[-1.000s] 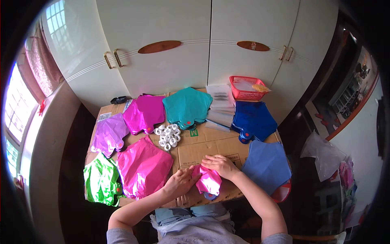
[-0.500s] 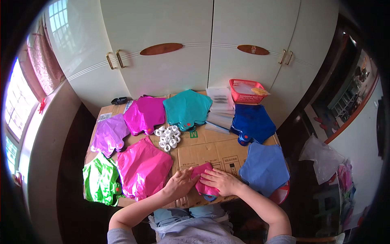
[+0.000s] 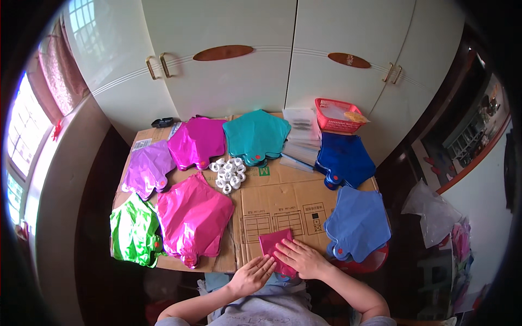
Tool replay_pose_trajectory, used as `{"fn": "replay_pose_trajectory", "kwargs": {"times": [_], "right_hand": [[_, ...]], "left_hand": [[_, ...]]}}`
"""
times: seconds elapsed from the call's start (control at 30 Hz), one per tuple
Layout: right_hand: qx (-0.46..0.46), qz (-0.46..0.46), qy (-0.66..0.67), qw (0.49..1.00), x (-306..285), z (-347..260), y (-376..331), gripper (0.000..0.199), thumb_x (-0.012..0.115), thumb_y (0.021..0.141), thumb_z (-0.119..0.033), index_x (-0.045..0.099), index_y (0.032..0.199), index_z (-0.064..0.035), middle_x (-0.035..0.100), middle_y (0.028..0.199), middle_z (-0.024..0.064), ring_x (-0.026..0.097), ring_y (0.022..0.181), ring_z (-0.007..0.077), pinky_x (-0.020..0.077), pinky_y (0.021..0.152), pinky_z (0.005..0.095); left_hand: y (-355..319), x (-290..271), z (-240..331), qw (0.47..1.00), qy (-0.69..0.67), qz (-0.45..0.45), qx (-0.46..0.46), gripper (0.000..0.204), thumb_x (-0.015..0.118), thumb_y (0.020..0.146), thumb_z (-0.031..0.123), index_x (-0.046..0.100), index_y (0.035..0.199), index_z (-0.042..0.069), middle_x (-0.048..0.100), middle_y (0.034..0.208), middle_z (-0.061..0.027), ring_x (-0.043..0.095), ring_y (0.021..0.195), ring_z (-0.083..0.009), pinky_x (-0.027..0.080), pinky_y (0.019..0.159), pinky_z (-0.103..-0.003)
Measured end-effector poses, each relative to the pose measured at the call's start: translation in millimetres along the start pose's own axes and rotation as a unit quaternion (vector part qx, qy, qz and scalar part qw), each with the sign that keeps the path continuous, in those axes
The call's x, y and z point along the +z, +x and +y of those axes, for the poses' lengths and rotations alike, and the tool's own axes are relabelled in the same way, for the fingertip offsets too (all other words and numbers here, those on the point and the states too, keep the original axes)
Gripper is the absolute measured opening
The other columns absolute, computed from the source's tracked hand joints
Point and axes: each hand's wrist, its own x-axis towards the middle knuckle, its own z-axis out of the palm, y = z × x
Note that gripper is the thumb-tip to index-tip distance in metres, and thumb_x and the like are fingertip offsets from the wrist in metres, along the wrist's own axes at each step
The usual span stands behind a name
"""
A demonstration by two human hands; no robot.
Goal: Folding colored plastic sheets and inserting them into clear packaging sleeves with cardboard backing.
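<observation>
A folded pink foil balloon (image 3: 276, 237) lies flat as a small packet near the table's front edge. My right hand (image 3: 305, 259) rests on its right side, fingers stretched out flat. My left hand (image 3: 253, 276) is at its lower left edge, fingers extended and close together, the fingertips touching or almost touching the foil. A bit of blue shows at the packet's lower end, partly hidden between my hands. Left of the packet is a stack of larger, unfolded, star-shaped pink foil balloons (image 3: 196, 220).
More flat foil stacks ring the cardboard-covered table (image 3: 261, 198): green (image 3: 135, 231), lilac (image 3: 148, 169), magenta (image 3: 197, 142), teal (image 3: 255, 136), dark blue (image 3: 345, 160), light blue (image 3: 359, 223). Small white rings (image 3: 228, 174), clear plastic sleeves (image 3: 300, 133) and a red basket (image 3: 338, 125) sit farther back.
The pink foil now looks flatter and squarer, with more of its far part uncovered. My left hand has drawn back toward me, off its upper left side. The whole view has shifted slightly.
</observation>
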Motion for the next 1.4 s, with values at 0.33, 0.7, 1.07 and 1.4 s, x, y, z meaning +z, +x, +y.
{"fn": "replay_pose_trajectory", "kwargs": {"times": [0.33, 0.7, 1.07, 1.4], "right_hand": [[0.005, 0.316, 0.206, 0.926, 2.2, -1.8, -10.2, 0.029, 0.071, 0.071, -0.008, 0.067, 0.1, -0.0059, 0.069, 0.097, 0.007, 0.067, 0.09, 0.022, 0.0512, 0.079, 0.0347], [0.244, 0.247, 0.444, 0.826, -26.8, -5.2, 13.6, 0.022, 0.071, 0.083, -0.024, 0.069, 0.087, -0.002, 0.062, 0.061, 0.0114, 0.054, 0.05, 0.0113, 0.0436, 0.049, 0.0305], [0.21, 0.214, 0.694, 0.655, -22.6, 1.2, 11.2, 0.025, 0.064, 0.09, -0.02, 0.067, 0.101, 0.0021, 0.069, 0.088, 0.0021, 0.06, 0.077, 0.007, 0.0484, 0.069, 0.0235], [0.258, 0.307, 0.651, 0.645, -2.8, -0.6, 12.3, 0.017, 0.064, 0.087, -0.007, 0.067, 0.101, 0.0018, 0.069, 0.086, 0.0024, 0.062, 0.076, 0.0061, 0.0497, 0.068, 0.0217]], "left_hand": [[9.9, -25.7, -11.8, 0.952, -0.251, 0.14, -0.108, 0.036, 0.058, 0.073, -0.007, 0.062, 0.109, -0.001, 0.068, 0.1, -0.0139, 0.068, 0.091, -0.0268, 0.055, 0.082, -0.033], [22.4, -38.8, -44.1, 0.685, -0.62, 0.163, -0.347, 0.022, 0.068, 0.085, 0.005, 0.066, 0.105, -0.004, 0.07, 0.087, -0.0054, 0.064, 0.081, -0.0082, 0.053, 0.074, -0.023], [23.3, -38.0, -52.4, 0.64, -0.654, 0.156, -0.373, 0.015, 0.067, 0.086, 0.004, 0.067, 0.098, -0.004, 0.067, 0.083, -0.0044, 0.061, 0.073, -0.0067, 0.052, 0.066, -0.021], [27.7, -40.0, -48.0, 0.662, -0.631, 0.177, -0.365, 0.012, 0.065, 0.086, 0.001, 0.066, 0.096, -0.006, 0.068, 0.086, -0.0054, 0.063, 0.08, -0.008, 0.055, 0.072, -0.022]]}}
